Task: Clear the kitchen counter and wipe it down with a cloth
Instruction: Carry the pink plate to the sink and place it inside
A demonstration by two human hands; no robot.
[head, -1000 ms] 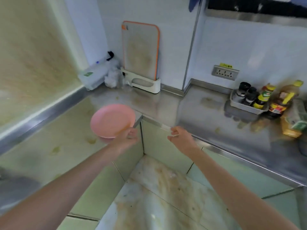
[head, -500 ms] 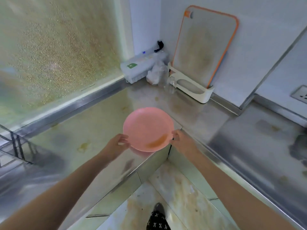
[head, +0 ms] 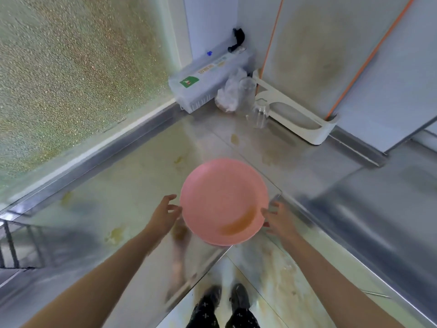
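Both hands, left [head: 163, 215] and right [head: 280, 218], touch the plate's [head: 222, 200] opposite rims, fingers loosely spread — light, stiff plastic, greasy, probably slippery.

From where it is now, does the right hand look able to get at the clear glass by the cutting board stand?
Probably yes. The right hand is at the pink plate rim, and the counter between it and the glass looks bare. It would need a forward stretch, though.

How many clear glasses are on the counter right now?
2. One glass stands beside the crumpled plastic bag in the back corner; the other glass stands just in front, against the white holder. More could be hidden behind.
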